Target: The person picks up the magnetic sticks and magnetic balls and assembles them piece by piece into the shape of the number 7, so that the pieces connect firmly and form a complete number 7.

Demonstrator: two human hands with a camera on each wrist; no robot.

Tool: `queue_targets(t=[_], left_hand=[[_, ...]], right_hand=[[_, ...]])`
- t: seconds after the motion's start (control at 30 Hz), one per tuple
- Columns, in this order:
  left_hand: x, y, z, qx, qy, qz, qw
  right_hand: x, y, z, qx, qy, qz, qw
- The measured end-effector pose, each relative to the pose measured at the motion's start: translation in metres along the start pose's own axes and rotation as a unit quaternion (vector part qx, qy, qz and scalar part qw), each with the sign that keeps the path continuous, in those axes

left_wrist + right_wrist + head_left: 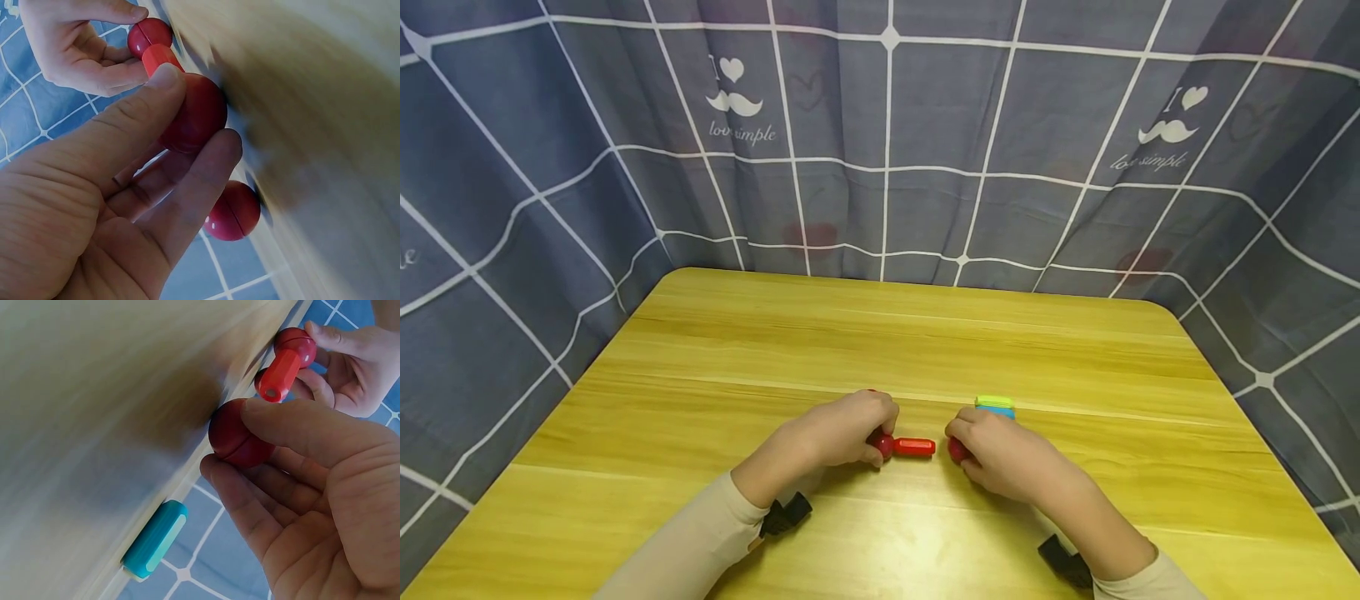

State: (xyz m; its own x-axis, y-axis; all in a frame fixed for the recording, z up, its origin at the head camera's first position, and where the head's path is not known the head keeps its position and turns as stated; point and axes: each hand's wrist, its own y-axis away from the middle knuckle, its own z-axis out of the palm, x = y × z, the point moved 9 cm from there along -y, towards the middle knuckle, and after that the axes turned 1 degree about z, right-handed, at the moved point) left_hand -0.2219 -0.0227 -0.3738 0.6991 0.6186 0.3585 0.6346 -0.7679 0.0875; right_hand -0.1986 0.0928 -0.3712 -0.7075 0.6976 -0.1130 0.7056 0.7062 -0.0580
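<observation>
My left hand (842, 429) pinches a red ball (200, 115) between thumb and fingers, low over the table. From that ball a short red rod (915, 447) points right, toward my other hand; its free end shows a small hole in the right wrist view. My right hand (1007, 454) pinches a second red ball (237, 434), facing the rod's free end. In the head view a small gap separates this ball from the rod. Another red ball (234, 211) lies beyond my left fingers, mostly hidden by them in the head view.
Just past my right hand lie a blue rod (997, 412) and a yellow-green rod (995, 402), side by side. The wood-grain table (850, 333) ends at a grey checked curtain (925, 108) at the back and sides. Black wrist mounts (786, 514) sit under both forearms.
</observation>
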Motion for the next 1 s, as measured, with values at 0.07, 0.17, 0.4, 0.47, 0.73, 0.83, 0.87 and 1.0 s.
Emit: queue_targets(t=[0.07,0.17,0.4,0.47,0.73,0.83,0.87,1.0], left_hand=[[0.000,0.000,0.000,0.001,-0.001,0.001,1.0000],[0.001,0.000,0.000,0.002,-0.003,0.005,1.0000],[0.000,-0.001,0.001,-0.001,-0.001,0.005,1.0000],[-0.001,-0.001,0.002,-0.001,-0.003,0.004,1.0000],[-0.001,-0.001,0.001,0.002,-0.003,0.002,1.0000],[0.000,0.000,0.000,0.003,-0.004,0.001,1.0000],[0.000,0.000,0.001,0.004,-0.005,0.001,1.0000],[-0.001,0.000,0.001,0.005,-0.006,0.000,1.0000]], right_hand=[[-0.001,0.000,0.000,-0.001,-0.004,-0.001,1.0000],[-0.002,-0.001,0.001,-0.003,-0.010,0.000,0.9999],[-0.003,-0.004,0.003,-0.009,-0.025,0.008,0.9996],[-0.004,-0.006,0.004,-0.012,-0.027,0.008,0.9995],[-0.001,-0.003,0.003,-0.013,-0.030,0.015,0.9993],[0.006,0.000,-0.001,-0.003,-0.034,0.020,0.9992],[0.009,0.001,-0.003,0.002,-0.031,0.024,0.9992],[0.025,0.005,-0.008,0.015,-0.021,0.052,0.9983]])
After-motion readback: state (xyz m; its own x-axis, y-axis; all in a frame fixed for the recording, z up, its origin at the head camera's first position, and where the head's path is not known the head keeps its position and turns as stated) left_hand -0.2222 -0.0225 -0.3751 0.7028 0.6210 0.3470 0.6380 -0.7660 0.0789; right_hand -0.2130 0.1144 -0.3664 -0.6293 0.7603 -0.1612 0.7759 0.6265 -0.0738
